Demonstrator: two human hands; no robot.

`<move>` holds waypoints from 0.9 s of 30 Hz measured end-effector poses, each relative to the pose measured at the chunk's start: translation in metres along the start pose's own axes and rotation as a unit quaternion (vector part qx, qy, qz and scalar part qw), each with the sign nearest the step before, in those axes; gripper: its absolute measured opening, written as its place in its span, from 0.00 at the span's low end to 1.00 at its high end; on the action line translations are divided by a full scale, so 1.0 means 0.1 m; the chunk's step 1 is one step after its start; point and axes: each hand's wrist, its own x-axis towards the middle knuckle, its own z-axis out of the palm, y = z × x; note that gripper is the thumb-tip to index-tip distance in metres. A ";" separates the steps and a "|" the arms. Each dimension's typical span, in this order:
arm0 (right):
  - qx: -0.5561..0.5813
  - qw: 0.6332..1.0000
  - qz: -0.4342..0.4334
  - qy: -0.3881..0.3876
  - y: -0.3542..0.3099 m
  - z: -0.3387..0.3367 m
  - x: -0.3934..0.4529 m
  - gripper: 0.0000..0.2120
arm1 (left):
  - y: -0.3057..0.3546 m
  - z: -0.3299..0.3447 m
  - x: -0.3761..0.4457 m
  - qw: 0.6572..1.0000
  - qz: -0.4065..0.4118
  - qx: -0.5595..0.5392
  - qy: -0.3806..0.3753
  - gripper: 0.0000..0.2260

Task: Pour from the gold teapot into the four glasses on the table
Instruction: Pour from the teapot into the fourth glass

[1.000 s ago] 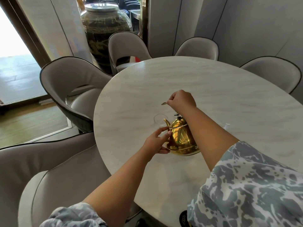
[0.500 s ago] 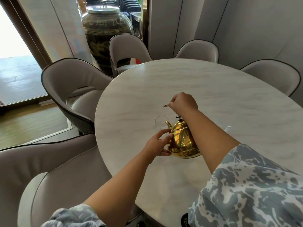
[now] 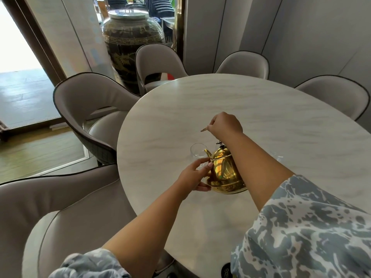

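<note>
The shiny gold metal teapot [image 3: 222, 171] is gripped by the right hand [image 3: 224, 125] and touched by the left hand [image 3: 190, 177], fingers extended. The round pale marble table [image 3: 130, 155] is edged close alongside.

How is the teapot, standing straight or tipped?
Tipped: the teapot leans spout-first toward the glass, right hand holding its handle, left hand touching its side.

One view only: a wide-angle camera on the person's head, facing forward and down. It sits above and behind the right hand [image 3: 224, 125] gripping the gold teapot [image 3: 222, 169], near enough that forearms fill the foreground. The table [image 3: 281, 117] extends beyond that grip.
</note>
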 end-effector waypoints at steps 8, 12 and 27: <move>-0.017 1.000 0.000 -0.004 -0.01 -0.03 0.01 0.12 | 0.02 0.04 -0.02 1.000 -0.002 -0.003 0.001 0.20; -0.022 1.000 0.002 -0.005 0.00 -0.04 0.01 0.12 | 0.02 0.07 -0.02 1.000 -0.003 -0.004 -0.001 0.20; -0.035 0.999 -0.008 -0.003 -0.01 -0.06 0.03 0.12 | 0.01 0.08 -0.01 1.000 0.002 -0.008 -0.003 0.20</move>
